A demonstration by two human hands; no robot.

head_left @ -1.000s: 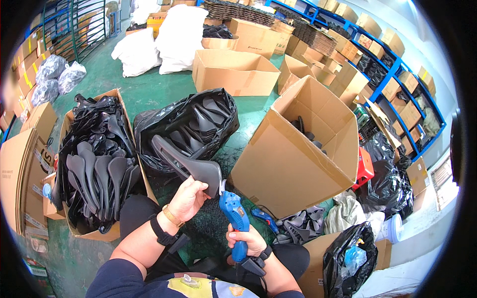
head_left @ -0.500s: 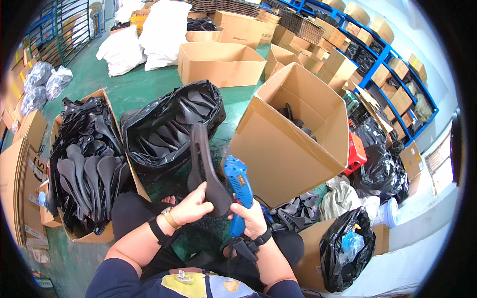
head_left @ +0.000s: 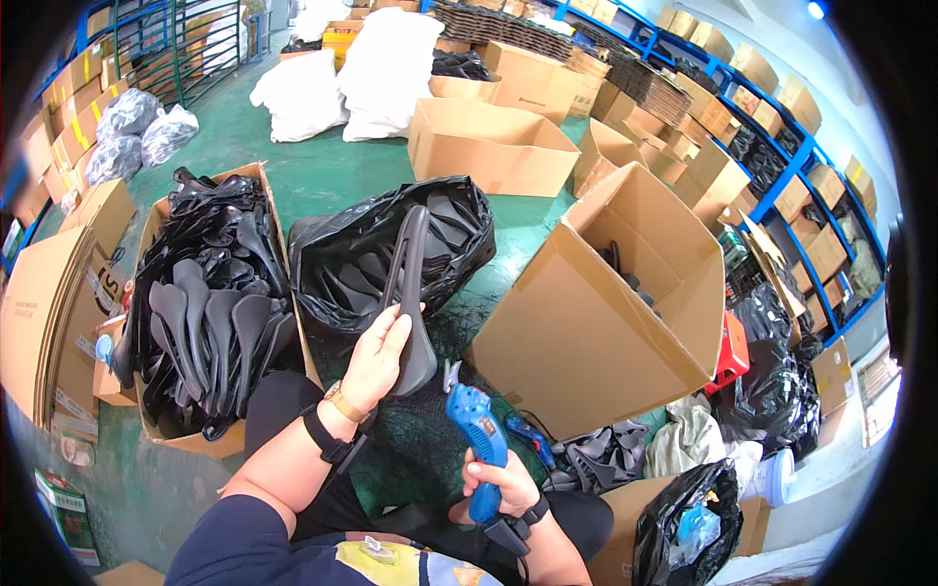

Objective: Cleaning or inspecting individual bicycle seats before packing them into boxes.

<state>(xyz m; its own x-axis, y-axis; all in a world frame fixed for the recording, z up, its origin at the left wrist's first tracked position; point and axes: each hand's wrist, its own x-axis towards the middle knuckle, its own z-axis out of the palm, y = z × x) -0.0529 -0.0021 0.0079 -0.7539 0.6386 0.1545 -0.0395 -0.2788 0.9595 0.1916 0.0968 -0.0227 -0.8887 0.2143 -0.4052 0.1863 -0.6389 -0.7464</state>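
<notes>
A black bicycle saddle (head_left: 420, 342) is held up by my left hand (head_left: 379, 356), nose pointing up and away, with the fingers closed round its side. My right hand (head_left: 503, 481) grips the blue handle of a pair of electric scissors (head_left: 476, 422). Their metal tip points up, just right of the saddle's wide end and apart from it. Behind the held saddle, more saddles lie in a black plastic bag (head_left: 327, 234). A long carton (head_left: 283, 278) on the left is heaped with black saddles.
To the right stands a tall open carton (head_left: 576, 322) with dark pieces inside. Beside its base lie another blue tool (head_left: 531, 439) and a pile of black saddle parts (head_left: 601, 459). A bag-lined carton (head_left: 625, 513) is at lower right. White sacks (head_left: 391, 78) stand farther back.
My left hand has lifted the saddle away and turned it more upright. My right hand has lowered the electric scissors, so the two are farther apart. The view has shifted left.
</notes>
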